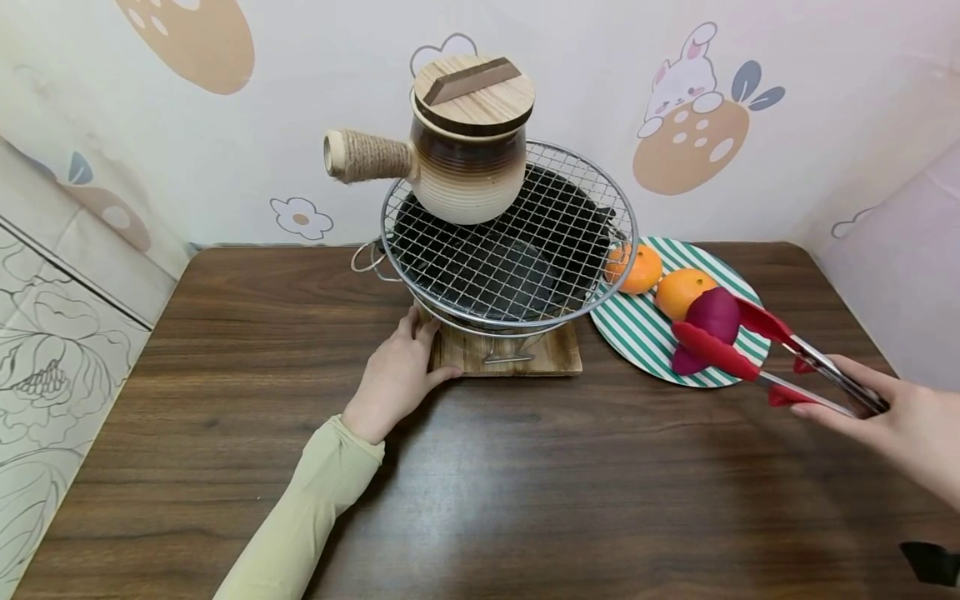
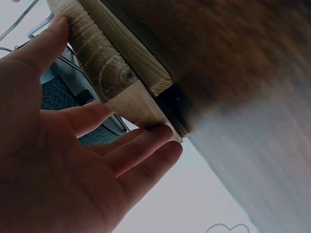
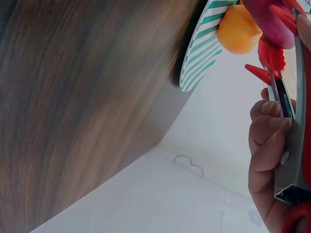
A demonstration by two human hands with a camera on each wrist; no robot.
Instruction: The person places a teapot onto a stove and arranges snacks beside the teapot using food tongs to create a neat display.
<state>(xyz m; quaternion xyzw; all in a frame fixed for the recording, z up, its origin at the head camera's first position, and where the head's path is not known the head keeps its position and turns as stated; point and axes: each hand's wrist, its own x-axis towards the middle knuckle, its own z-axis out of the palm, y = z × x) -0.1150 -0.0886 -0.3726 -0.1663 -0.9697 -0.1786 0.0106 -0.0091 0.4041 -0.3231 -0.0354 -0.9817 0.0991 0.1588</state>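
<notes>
My left hand (image 1: 396, 367) rests against the left side and front corner of a wooden board (image 1: 517, 357) under a small grill stove. In the left wrist view its fingers (image 2: 146, 148) lie fairly straight along the board's edge, and the thumb touches the same edge farther along. My right hand (image 1: 892, 417) grips red-tipped metal tongs (image 1: 828, 367). Between the tongs' tips is a purple sweet potato (image 1: 712, 312), over a green-and-white striped plate (image 1: 637, 337). Two oranges (image 1: 684, 292) sit on that plate, beside the sweet potato.
On the stove's round wire grate (image 1: 517, 275) stands a brown-and-cream teapot (image 1: 468, 171) with a wooden lid and a rope-wrapped handle pointing left. The grate overhangs the plate's left edge. A patterned wall (image 1: 555, 50) closes off the back of the dark wooden table (image 1: 525, 500).
</notes>
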